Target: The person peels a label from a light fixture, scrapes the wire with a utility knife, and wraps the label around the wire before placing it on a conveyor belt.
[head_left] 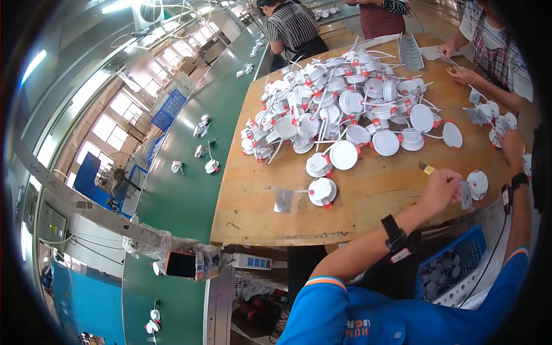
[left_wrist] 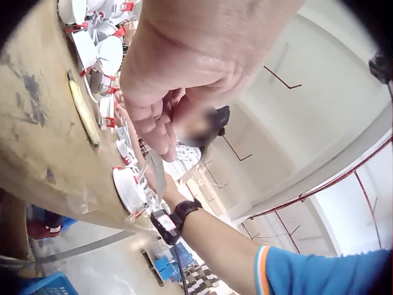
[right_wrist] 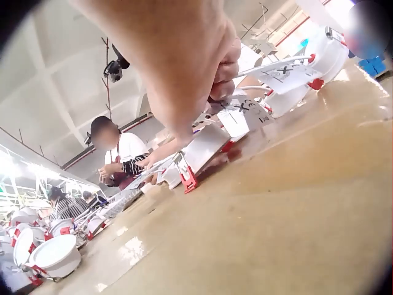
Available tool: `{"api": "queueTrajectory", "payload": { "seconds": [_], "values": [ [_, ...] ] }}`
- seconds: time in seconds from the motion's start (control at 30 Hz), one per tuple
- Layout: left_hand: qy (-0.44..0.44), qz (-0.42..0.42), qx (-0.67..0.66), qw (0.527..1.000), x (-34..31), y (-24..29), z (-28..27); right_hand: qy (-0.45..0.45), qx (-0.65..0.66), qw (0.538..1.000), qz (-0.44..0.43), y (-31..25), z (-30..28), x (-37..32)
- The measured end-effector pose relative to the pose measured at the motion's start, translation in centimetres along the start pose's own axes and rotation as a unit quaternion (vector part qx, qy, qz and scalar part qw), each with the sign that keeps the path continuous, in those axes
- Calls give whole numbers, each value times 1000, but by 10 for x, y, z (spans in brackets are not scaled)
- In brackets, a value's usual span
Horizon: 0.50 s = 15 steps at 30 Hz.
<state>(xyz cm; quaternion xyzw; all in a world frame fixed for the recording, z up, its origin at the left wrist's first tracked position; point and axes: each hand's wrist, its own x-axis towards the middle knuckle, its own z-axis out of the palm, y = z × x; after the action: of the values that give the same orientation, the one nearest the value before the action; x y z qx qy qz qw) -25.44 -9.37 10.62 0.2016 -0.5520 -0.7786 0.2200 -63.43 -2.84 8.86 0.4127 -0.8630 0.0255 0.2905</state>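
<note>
My left hand (head_left: pixel 444 190) is at the table's right front, fingertips curled at a small silvery printed packet (head_left: pixel 466 195). That packet hangs by a white round downlight (head_left: pixel 478 185) with red clips. In the left wrist view, the curled fingers (left_wrist: pixel 161 132) are right at the packet's top (left_wrist: pixel 156 172). Farther right, my right hand (head_left: pixel 512 149) reaches over a group of downlights (head_left: pixel 495 137). The right wrist view shows its fingers (right_wrist: pixel 227 70) curled where a white cable (right_wrist: pixel 270 66) meets them. Printed packets (right_wrist: pixel 242 117) hang just below; the palm side is hidden.
A large heap of downlights (head_left: pixel 345 98) covers the table's middle. A single downlight (head_left: pixel 323 191) with a packet (head_left: pixel 283 200) lies near the front edge. A yellow cutter knife (head_left: pixel 426 168) lies beside my left hand. Left is a green conveyor (head_left: pixel 190 195). Other people work opposite.
</note>
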Motion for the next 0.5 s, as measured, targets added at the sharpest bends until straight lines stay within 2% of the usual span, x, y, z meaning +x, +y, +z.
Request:
{"api": "queueTrajectory", "payload": {
  "seconds": [0.07,0.2,0.3,0.4,0.5],
  "values": [
    [2,13,32,999,-15,10,0,16,-23,999,30,13,28,9],
    [-35,50,63,996,-36,15,-12,-90,44,990,100,35,46,29],
    [12,95,109,989,-53,21,-21,-77,54,990,107,50,19,30],
    [35,71,79,994,-76,40,-36,-60,70,990,111,57,-23,26],
    [44,87,81,992,-108,57,-52,-37,104,988,106,56,-82,22]
  ]
}}
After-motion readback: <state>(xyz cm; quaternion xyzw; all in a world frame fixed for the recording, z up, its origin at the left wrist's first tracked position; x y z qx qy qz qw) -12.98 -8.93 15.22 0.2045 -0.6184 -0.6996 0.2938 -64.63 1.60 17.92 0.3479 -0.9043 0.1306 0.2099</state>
